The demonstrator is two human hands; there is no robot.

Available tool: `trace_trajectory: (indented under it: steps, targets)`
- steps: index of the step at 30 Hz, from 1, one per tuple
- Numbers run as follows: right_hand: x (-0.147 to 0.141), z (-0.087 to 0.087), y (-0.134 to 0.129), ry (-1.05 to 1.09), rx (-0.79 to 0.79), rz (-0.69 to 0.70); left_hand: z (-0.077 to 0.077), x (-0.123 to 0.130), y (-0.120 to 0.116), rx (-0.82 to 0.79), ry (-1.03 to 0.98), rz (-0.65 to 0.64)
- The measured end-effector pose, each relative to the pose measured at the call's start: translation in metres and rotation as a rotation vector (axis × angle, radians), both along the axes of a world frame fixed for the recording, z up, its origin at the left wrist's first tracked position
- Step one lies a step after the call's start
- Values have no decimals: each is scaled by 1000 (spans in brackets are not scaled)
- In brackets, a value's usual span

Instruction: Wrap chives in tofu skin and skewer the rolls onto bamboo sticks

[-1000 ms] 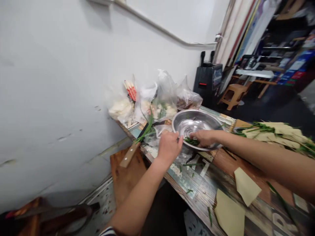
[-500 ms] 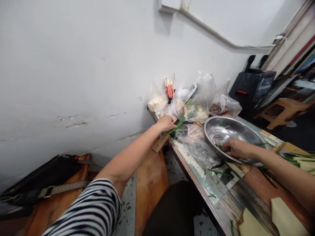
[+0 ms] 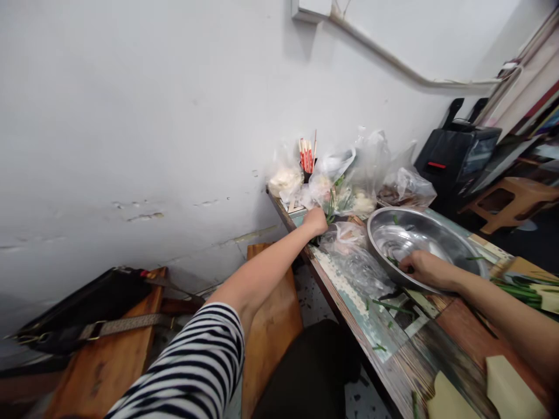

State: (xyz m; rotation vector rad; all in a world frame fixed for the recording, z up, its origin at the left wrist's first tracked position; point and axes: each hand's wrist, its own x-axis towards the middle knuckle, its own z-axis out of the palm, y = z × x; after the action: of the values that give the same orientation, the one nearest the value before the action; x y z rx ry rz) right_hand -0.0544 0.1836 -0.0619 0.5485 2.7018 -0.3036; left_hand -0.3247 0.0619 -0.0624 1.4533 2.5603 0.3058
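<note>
My left hand (image 3: 316,222) is closed at the near edge of the table's far end. Green chives (image 3: 331,208) stick up past its fingers, and the back of the hand hides most of the bunch. My right hand (image 3: 423,267) is inside the wide steel basin (image 3: 454,244), low against its near side. Its fingers are curled together, and what they hold, if anything, is hidden. Small green bits lie in the basin near the fingertips. Between my hands rests a crumpled clear plastic bag (image 3: 360,265).
Plastic bags of food (image 3: 286,180) and red-wrapped chopsticks (image 3: 307,154) stand along the wall. More greens (image 3: 519,294) lie right of the basin; pale yellow sheets (image 3: 449,398) lie in front. A black bag (image 3: 87,308) sits on the wooden bench (image 3: 271,326). A black speaker-like box (image 3: 454,157) stands behind.
The view has shifted slightly. My left hand has moved a little right, and its chives show less. A wooden piece with holes below it is now out of sight. My right hand stays in the basin.
</note>
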Motion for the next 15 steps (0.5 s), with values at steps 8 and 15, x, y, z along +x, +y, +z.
trace_trajectory:
  steps: [8, 15]
  targets:
    - [17, 25, 14, 126, -134, -243, 84, 9, -18, 108, 81, -146]
    - [51, 87, 4, 206, -7, -371, 114, 104, 36, 146, 134, -456]
